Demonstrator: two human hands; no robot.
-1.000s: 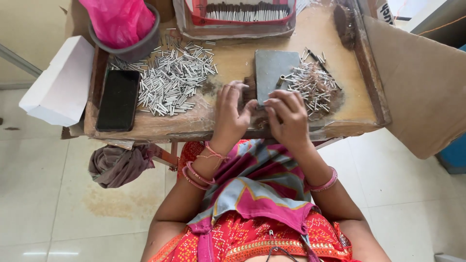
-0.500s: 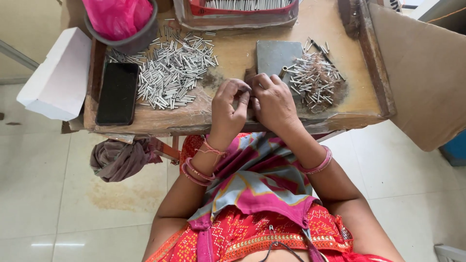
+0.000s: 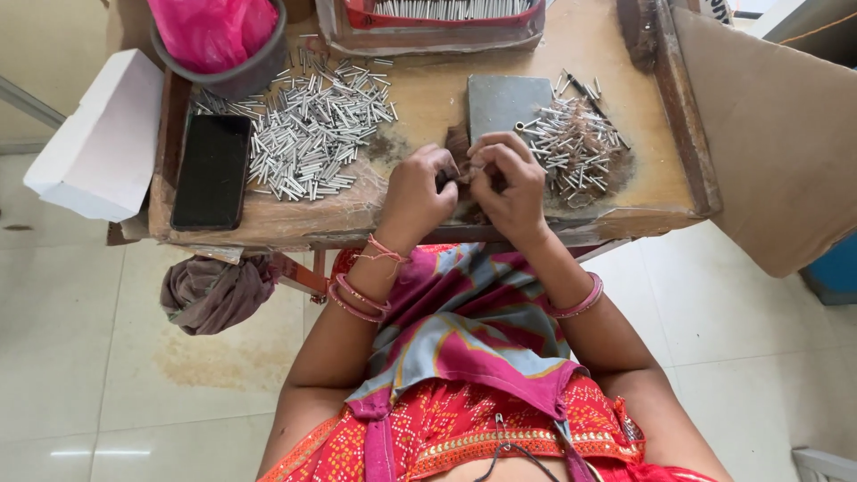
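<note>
At the tabletop's (image 3: pixel 375 210) near edge, the left hand (image 3: pixel 418 192) and right hand (image 3: pixel 511 183) pinch something small between them, probably a light, stiff, slippery metal tube; hold its middle.

I look down on a worn wooden tabletop (image 3: pixel 428 210) with raised edges, its surface scuffed and stained. Under it lies a floor (image 3: pixel 80 357) of pale glossy tiles, with a brownish stain near the table leg and soft daylight glinting off the tiles. A tan board (image 3: pixel 768 134) leans at the right, and a blue bin (image 3: pixel 839 268) stands just beyond it
</note>
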